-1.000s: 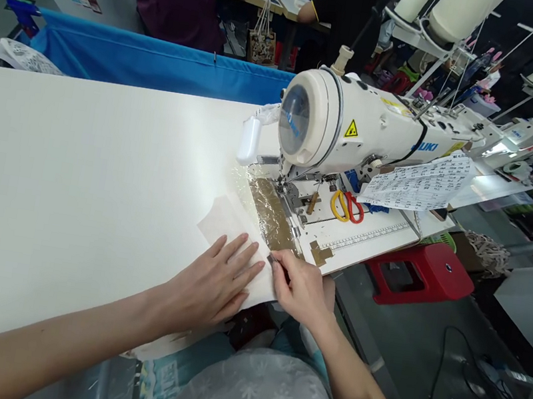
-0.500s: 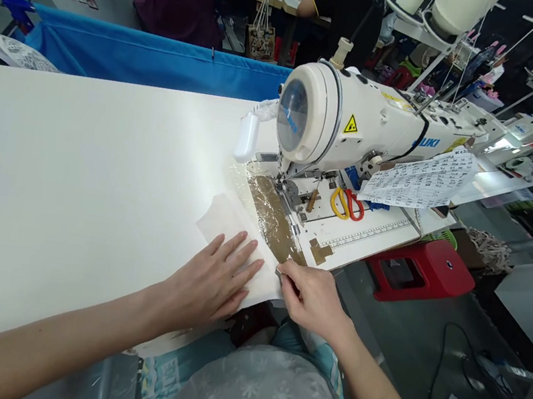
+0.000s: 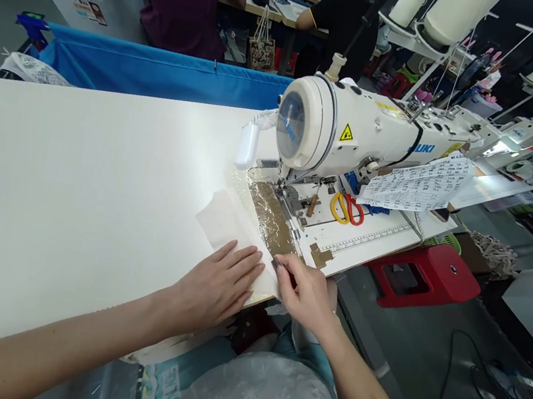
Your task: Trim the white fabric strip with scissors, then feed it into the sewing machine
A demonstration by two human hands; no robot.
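Note:
A piece of thin white fabric [image 3: 229, 219] lies at the table's front edge, beside the sewing machine. My left hand [image 3: 220, 283] rests flat on it, fingers stretched out. At the fabric's right edge, my right hand [image 3: 305, 293] is closed in a pinch. A small dark tip pokes out by its fingertips, touching the fabric edge; its kind is too small to tell. Just beyond both hands, the white sewing machine [image 3: 359, 126] stands with its needle area over a brown, shiny-taped strip [image 3: 271, 217] of the table.
Scissors [image 3: 347, 209] with yellow and red handles lie on the machine bed near a wooden-handled tool [image 3: 313, 205]. A written paper sheet [image 3: 418, 183] hangs at the machine. A red stool [image 3: 428, 279] stands at right. Blue cloth [image 3: 165, 72] runs behind the white table [image 3: 69, 195]; two people sit beyond.
My right hand has shifted slightly up and left along the fabric edge. My left hand stays flat on the fabric, with little movement. The camera view has tilted slightly.

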